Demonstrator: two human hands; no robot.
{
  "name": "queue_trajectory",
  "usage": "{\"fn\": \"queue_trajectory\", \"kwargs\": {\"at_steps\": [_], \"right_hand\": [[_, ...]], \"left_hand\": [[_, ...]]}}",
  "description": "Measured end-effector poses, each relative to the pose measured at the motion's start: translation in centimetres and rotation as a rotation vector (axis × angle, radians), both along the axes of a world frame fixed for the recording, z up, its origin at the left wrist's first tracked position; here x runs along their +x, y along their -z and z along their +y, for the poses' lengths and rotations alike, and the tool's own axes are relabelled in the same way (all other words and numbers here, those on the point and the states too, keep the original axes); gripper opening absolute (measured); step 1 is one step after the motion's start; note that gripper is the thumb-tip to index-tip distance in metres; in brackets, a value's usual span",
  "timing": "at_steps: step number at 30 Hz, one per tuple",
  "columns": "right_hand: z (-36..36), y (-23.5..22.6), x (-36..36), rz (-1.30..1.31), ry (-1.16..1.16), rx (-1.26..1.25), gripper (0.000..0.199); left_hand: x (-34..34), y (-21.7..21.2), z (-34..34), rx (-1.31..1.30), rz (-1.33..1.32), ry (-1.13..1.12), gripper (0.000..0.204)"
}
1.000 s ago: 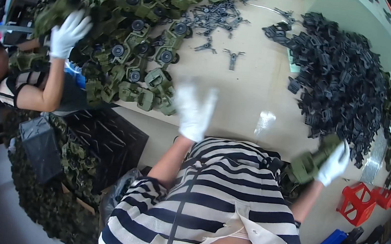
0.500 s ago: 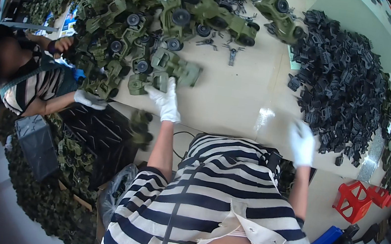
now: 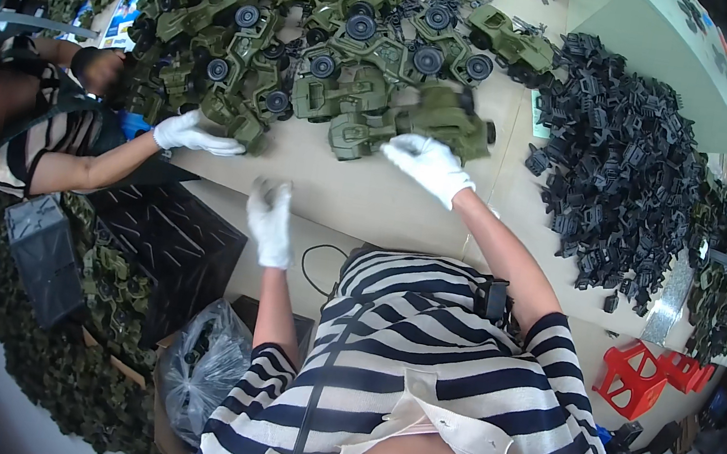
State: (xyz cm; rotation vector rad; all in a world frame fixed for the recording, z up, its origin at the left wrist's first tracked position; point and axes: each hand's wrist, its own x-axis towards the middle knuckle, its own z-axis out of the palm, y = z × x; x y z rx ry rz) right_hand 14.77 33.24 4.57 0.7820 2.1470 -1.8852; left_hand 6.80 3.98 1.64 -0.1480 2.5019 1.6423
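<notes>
My right hand (image 3: 428,166), in a white glove, reaches over the table with its fingers stretched out to the left. It is at the near side of two olive-green toy jeeps: a blurred one (image 3: 450,120) just beyond it and another (image 3: 359,136) at its fingertips. I see nothing gripped in it; whether it touches either jeep I cannot tell. My left hand (image 3: 269,225), also white-gloved, hangs in front of the table's near edge with its blurred fingers raised and apart, and nothing shows in it. More green jeeps (image 3: 341,97) lie heaped beyond both hands.
A big pile of small black plastic parts (image 3: 618,170) covers the right side of the table (image 3: 296,179). At the left, a co-worker's gloved hand (image 3: 195,134) reaches toward the jeeps. Below stand a black crate (image 3: 166,241), a clear plastic bag (image 3: 205,363) and a red stool (image 3: 632,376).
My right hand has swung left from beside the black parts to the jeeps. My left hand has drawn back from a jeep toward me. The co-worker's gloved hand has risen onto the table.
</notes>
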Motion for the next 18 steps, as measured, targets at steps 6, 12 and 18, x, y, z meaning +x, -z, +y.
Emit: {"fn": "queue_trajectory", "kwargs": {"at_steps": [6, 12, 18], "right_hand": [[5.0, -0.4, 1.6, -0.235, -0.08, 0.343, 0.049], [6.8, 1.3, 4.6, -0.182, 0.147, 0.446, 0.036], [3.7, 0.1, -0.2, 0.163, 0.176, 0.997, 0.033]], "left_hand": [[-1.9, -2.6, 12.6, -0.491, 0.631, 0.59, 0.084], [-1.7, -4.6, 16.0, -0.55, 0.289, 0.9, 0.069], [-0.1, -4.0, 11.7, -0.237, 0.01, 0.821, 0.061]]}}
